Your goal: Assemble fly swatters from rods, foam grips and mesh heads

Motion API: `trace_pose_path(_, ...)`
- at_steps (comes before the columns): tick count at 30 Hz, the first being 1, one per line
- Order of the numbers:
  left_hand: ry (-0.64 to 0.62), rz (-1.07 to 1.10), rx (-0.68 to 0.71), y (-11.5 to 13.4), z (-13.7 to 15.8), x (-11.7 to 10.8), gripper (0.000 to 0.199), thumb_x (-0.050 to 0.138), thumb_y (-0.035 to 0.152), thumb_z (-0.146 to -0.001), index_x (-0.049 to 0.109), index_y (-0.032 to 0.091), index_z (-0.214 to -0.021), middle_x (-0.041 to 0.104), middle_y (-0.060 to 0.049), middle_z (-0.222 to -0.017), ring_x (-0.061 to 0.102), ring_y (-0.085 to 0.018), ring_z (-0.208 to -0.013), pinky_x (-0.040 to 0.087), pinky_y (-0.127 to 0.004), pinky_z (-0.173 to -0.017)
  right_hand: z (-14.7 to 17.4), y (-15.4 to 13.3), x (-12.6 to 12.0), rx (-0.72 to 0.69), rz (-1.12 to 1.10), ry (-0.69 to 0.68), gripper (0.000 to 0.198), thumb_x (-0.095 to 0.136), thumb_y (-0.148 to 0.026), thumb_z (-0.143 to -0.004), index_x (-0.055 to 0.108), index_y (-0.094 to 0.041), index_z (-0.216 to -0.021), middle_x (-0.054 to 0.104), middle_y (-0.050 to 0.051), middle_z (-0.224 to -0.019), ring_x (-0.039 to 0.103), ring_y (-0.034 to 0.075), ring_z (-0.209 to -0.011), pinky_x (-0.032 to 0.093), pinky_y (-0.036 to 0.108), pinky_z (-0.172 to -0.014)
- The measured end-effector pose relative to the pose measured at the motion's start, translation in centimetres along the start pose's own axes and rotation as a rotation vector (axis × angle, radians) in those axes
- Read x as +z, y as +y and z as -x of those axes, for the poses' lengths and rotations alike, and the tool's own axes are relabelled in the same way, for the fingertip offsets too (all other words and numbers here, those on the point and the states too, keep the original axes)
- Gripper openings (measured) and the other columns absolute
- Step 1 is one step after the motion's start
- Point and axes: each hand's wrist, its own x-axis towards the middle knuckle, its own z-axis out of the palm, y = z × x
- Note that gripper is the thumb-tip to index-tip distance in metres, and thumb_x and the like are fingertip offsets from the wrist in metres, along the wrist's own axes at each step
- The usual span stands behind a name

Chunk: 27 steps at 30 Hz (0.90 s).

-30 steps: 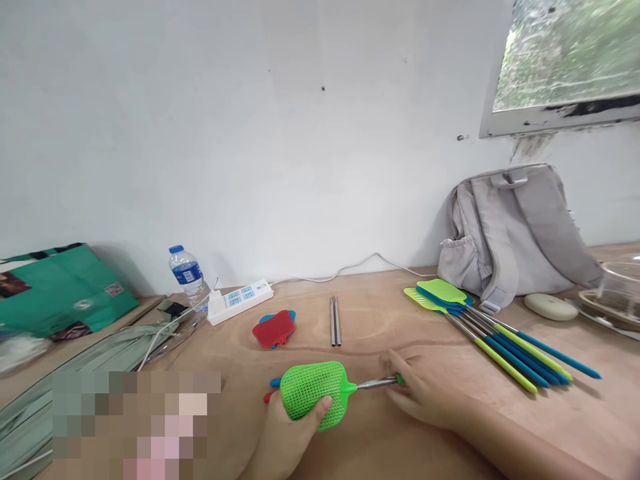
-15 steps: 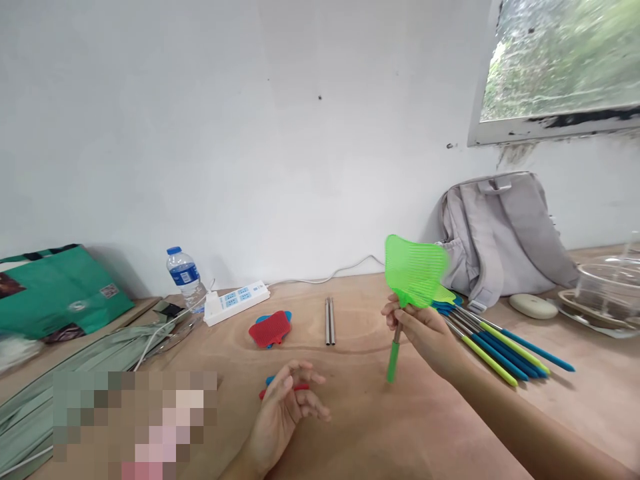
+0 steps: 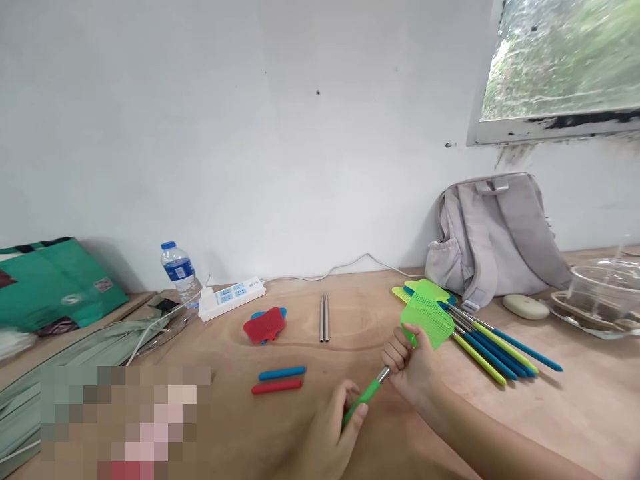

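Note:
A green fly swatter with a mesh head and a short metal rod is in both hands, tilted over the table. My right hand is closed around it just below the head. My left hand grips the green handle at its lower end. Left of my hands lie a blue handle and a red handle, side by side. Behind them is a red swatter head on top of a blue one. Two metal rods lie parallel at the middle.
Several swatters with blue and yellow-green handles lie to the right. Behind are a grey backpack, a white power strip and a water bottle. Clear plastic containers stand far right; a green bag is far left.
My left hand has moved right and closed on the green handle. My right hand has lowered and tilted the swatter. The blue and red handles are now fully uncovered.

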Motion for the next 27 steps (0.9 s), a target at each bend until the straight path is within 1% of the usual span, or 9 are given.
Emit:
trace_pose_path(3,0.003,-0.061,0.026,0.1,-0.2,1.0,0.027,0.023,0.034,-0.088,0.046,0.020,-0.084,0.056,-0.002,-0.073,0.051,-0.015,-0.066,0.036,-0.024,-0.060,-0.2,1.0,-0.9,-0.032,-0.042,0.107,0.040,0.042,-0.029,-0.074,0.012,-0.020,-0.048,0.005,-0.011,-0.040,-0.001,0.007,-0.036,0.006,0.021,-0.029)
trace_pose_path(7,-0.003,-0.126,0.054,-0.2,-0.3,1.0,0.024,0.024,0.034,-0.087,0.042,0.020,-0.080,0.052,-0.001,-0.065,0.050,-0.015,-0.059,0.030,-0.023,-0.054,-0.6,2.1,-1.6,-0.106,-0.037,0.253,0.041,0.048,-0.026,-0.071,0.014,-0.021,-0.049,0.006,-0.012,-0.038,0.000,0.006,-0.035,0.005,0.020,-0.028)
trace_pose_path(9,-0.006,-0.136,0.067,-0.3,-0.3,0.8,0.023,0.024,0.033,-0.088,0.042,0.021,-0.079,0.051,-0.001,-0.063,0.050,-0.015,-0.057,0.029,-0.023,-0.052,-0.8,2.6,-1.9,-0.141,-0.007,0.292,0.039,0.051,-0.022,-0.069,0.017,-0.021,-0.050,0.008,-0.013,-0.037,0.001,0.005,-0.034,0.006,0.019,-0.027)
trace_pose_path(12,0.012,-0.125,0.111,-0.8,-0.3,1.0,0.023,0.025,0.032,-0.088,0.042,0.021,-0.078,0.053,-0.001,-0.062,0.051,-0.015,-0.056,0.028,-0.024,-0.051,-1.0,3.1,-2.7,-0.214,0.091,0.273,0.036,0.052,-0.020,-0.066,0.019,-0.022,-0.050,0.009,-0.014,-0.036,0.001,0.005,-0.032,0.007,0.018,-0.026)
trace_pose_path(17,0.072,-0.118,0.139,-2.0,-0.5,2.0,0.025,0.025,0.034,-0.087,0.044,0.022,-0.077,0.054,-0.002,-0.061,0.051,-0.015,-0.054,0.026,-0.024,-0.050,-1.3,3.8,-4.2,-0.311,0.295,0.074,0.034,0.054,-0.029,-0.067,0.025,-0.023,-0.051,0.008,-0.015,-0.035,0.001,0.005,-0.029,0.007,0.020,-0.025)
trace_pose_path(19,0.104,-0.125,0.120,-1.9,-0.5,2.0,0.025,0.025,0.033,-0.087,0.044,0.022,-0.076,0.055,-0.001,-0.061,0.051,-0.016,-0.054,0.026,-0.025,-0.050,-1.3,4.0,-4.4,-0.317,0.308,0.053,0.033,0.054,-0.031,-0.067,0.026,-0.023,-0.052,0.008,-0.015,-0.035,0.001,0.005,-0.029,0.007,0.020,-0.025)
trace_pose_path(21,0.084,-0.133,0.122,-1.5,-0.5,1.8,0.023,0.027,0.032,-0.087,0.044,0.022,-0.076,0.055,-0.002,-0.061,0.052,-0.016,-0.055,0.027,-0.024,-0.051,-1.2,4.2,-4.3,-0.311,0.290,0.079,0.031,0.054,-0.030,-0.067,0.027,-0.023,-0.053,0.009,-0.015,-0.035,0.002,0.004,-0.029,0.007,0.020,-0.025)
trace_pose_path(24,0.028,-0.143,0.131,-0.9,-0.5,1.2,0.019,0.028,0.029,-0.087,0.043,0.022,-0.076,0.056,-0.002,-0.065,0.054,-0.016,-0.058,0.028,-0.024,-0.052,-1.0,4.2,-3.8,-0.283,0.217,0.181,0.028,0.053,-0.027,-0.066,0.028,-0.023,-0.054,0.010,-0.015,-0.036,0.003,0.004,-0.030,0.007,0.020,-0.026)
trace_pose_path(27,0.015,-0.149,0.117,-0.6,-0.4,0.8,0.019,0.027,0.029,-0.087,0.042,0.022,-0.077,0.056,-0.002,-0.065,0.054,-0.016,-0.058,0.027,-0.024,-0.051,-0.8,4.3,-3.1,-0.266,0.154,0.242,0.029,0.053,-0.023,-0.065,0.026,-0.022,-0.055,0.011,-0.015,-0.037,0.003,0.004,-0.030,0.007,0.019,-0.027)
